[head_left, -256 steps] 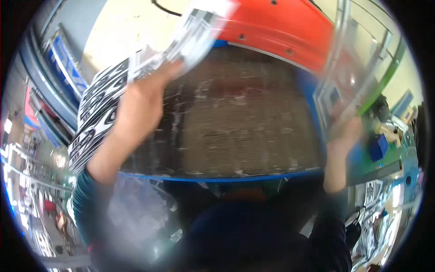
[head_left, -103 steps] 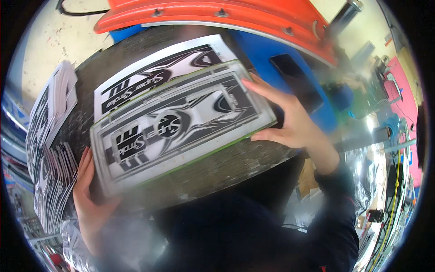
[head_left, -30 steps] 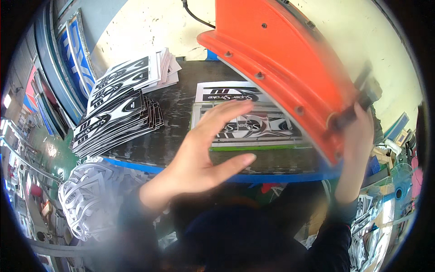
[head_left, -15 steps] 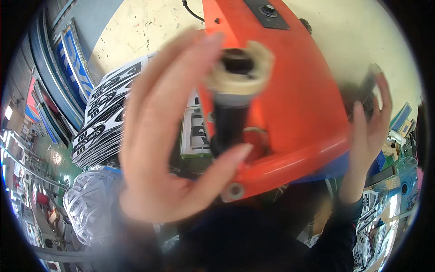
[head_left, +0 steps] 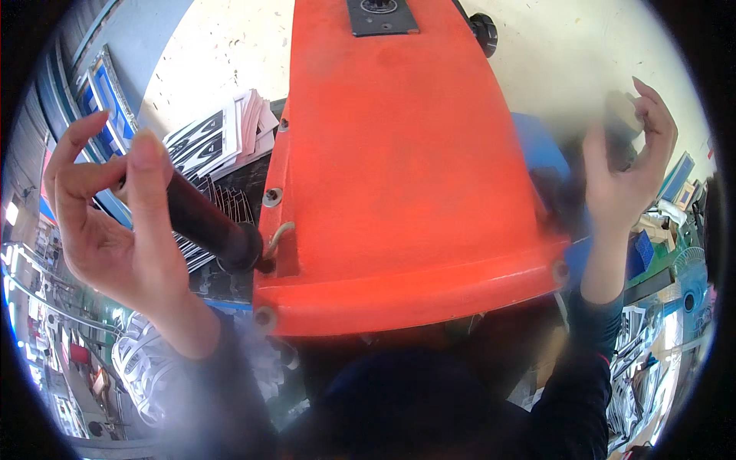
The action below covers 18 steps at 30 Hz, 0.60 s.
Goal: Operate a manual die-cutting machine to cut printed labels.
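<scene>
Pale wall point(head_left: 218, 54) rises behind; a red machine cover point(head_left: 399, 169) spans the middle of the dark bench point(head_left: 230, 286), with printed sheets point(head_left: 213, 138) toward its left end. The left hand point(head_left: 126, 245) curls its fingers about a black handle point(head_left: 203, 218), the right hand point(head_left: 630, 184) about a blurred knob point(head_left: 622, 116) (whether either truly grips, I cannot tell).
</scene>
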Available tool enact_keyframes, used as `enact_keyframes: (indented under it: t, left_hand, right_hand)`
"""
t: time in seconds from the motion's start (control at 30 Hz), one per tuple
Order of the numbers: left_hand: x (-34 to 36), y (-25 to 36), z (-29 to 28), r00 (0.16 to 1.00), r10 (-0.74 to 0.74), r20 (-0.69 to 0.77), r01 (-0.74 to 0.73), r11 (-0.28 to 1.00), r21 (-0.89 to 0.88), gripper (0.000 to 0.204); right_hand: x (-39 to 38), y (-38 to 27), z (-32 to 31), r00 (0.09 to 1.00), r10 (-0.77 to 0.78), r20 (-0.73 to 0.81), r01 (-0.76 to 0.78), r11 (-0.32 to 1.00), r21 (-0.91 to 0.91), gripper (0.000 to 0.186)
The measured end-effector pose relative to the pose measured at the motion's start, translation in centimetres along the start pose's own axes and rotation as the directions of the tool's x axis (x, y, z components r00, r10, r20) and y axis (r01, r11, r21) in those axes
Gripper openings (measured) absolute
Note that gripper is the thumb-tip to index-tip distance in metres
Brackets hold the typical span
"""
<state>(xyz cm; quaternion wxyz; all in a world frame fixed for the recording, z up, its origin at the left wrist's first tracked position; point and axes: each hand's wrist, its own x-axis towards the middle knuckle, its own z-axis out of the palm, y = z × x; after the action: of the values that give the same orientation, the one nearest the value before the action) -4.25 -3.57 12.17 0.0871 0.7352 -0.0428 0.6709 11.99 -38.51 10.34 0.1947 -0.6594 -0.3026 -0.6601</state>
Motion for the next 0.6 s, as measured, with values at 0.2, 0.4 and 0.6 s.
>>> enact_keyframes:
  t: [0.2,0.4,0.6]
  left_hand:
    - [-1.3,-0.6,1.1,0.983,-0.017,-0.183,-0.005,0.993,-0.118,0.022]
    - [-2.0,-1.3,0.9,0.982,-0.018,-0.19,-0.004,0.993,-0.118,0.018]
    - [-2.6,-2.1,0.7,0.991,0.043,-0.128,-0.057,0.992,-0.113,0.02]
  right_hand:
    - [-0.7,-1.5,0.1,1.0,0.011,-0.001,-0.011,0.999,0.034,0.046]
    - [-1.1,-1.4,0.2,1.0,0.015,0.022,-0.016,0.999,0.051,0.046]
    - [-1.4,-1.3,0.8,0.997,0.071,0.031,-0.076,0.98,0.186,0.049]
